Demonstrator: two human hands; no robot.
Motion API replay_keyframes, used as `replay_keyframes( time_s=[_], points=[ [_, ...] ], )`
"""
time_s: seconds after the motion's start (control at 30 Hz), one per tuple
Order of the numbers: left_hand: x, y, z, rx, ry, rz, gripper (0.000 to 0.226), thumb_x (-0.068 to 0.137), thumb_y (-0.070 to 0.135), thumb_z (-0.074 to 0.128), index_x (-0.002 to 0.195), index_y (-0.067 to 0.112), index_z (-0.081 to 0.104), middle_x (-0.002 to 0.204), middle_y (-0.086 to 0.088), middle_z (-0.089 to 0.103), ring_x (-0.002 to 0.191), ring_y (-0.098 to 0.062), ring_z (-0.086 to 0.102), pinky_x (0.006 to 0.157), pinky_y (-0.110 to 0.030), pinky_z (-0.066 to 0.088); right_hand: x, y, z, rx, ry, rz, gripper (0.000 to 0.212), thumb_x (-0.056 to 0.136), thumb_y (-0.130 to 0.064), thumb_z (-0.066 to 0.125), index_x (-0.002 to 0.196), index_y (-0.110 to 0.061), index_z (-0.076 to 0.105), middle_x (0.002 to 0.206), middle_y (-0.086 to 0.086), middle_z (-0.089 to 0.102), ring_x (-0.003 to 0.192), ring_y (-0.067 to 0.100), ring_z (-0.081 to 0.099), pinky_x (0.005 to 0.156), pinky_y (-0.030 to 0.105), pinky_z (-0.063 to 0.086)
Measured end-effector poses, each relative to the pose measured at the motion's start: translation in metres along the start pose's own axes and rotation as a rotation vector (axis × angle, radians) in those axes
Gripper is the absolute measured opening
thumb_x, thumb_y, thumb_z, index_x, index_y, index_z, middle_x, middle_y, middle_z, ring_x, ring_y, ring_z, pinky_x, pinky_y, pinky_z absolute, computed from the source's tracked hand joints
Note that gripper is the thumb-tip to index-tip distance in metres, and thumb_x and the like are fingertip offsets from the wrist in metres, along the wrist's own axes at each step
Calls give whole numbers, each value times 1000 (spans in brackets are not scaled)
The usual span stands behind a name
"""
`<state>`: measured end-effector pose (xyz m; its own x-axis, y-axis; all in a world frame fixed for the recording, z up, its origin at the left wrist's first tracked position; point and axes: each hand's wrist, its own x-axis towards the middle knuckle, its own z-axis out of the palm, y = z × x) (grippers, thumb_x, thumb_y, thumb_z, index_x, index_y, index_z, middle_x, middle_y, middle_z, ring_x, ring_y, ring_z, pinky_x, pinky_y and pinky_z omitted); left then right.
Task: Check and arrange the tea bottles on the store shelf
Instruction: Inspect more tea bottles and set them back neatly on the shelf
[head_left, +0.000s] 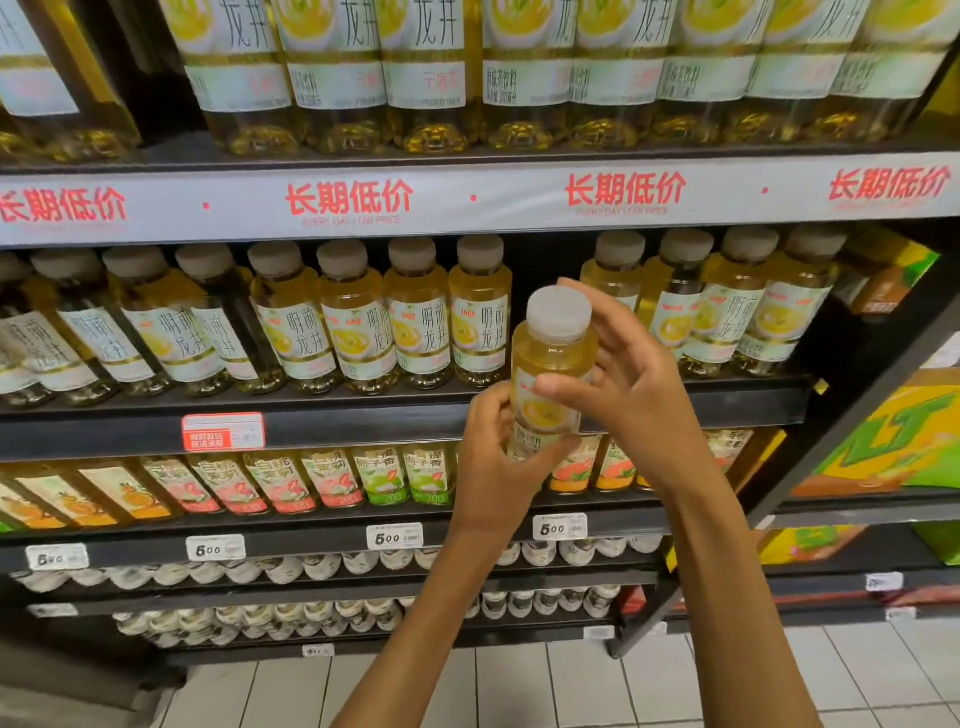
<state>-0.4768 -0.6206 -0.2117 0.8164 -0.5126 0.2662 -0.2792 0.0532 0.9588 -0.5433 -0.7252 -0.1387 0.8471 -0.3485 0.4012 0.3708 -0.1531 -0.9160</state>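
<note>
In front of the shelf (395, 415), at the row's (363, 322) gap, the bottle (550, 364) stands upright. The left hand (493, 467) grips its base at 7 o'clock; the right hand (634, 384), at 3 o'clock, touches its side with fingers loosely spread.

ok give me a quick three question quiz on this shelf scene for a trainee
1. True or false: the clear plastic bottle of yellow tea with a grey cap stands on the shelf.
2. Which hand grips that bottle's lower part: left hand or right hand?
3. Where in the middle row of yellow tea bottles is there a gap?

Key
1. False, it is held in front of the shelf.
2. Left; the right hand's fingers touch its side.
3. Just behind the held bottle, right of centre.
</note>
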Motion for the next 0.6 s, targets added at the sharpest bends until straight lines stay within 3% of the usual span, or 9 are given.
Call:
replay_keyframes(
  time_s=[0.07,0.17,0.4,0.47,0.6],
  points=[
    [8,-4,7,166,81,56,59,74,19,81,126,11,53,121,-4,53,110,-11,54,92,-22,47,8,5,-1,-48,53,-28,67,72,-8,76,128,-30,47,128,-13,56,121,7,54,97,24,47],
    [14,-8,18,175,188,29,65,76,20,79,132,15,46,123,1,55,117,-12,51,99,-33,44,18,16,0,-149,88,-64,66,76,2,74,130,-24,44,128,-14,52,119,1,52,94,17,45],
    [25,-19,31,283,291,45,56,80,29,75,128,19,50,123,3,50,114,-14,52,91,-42,50,32,33,-4,-179,190,-79,65,78,1,73,131,-22,42,128,-9,53,120,5,53,96,22,47],
    [27,-19,34,286,322,32,55,79,29,75,127,19,50,120,5,51,112,-12,52,89,-42,50,35,35,-2,-332,276,-125,66,79,-4,74,134,-18,41,133,1,50,125,13,49,102,30,45],
    [32,-19,38,305,399,46,52,78,25,76,122,14,51,113,5,51,106,-11,51,87,-38,50,38,36,-2,-601,438,-291,53,79,-9,75,126,-2,52,122,11,53,111,17,54,94,21,47]
  ],
)
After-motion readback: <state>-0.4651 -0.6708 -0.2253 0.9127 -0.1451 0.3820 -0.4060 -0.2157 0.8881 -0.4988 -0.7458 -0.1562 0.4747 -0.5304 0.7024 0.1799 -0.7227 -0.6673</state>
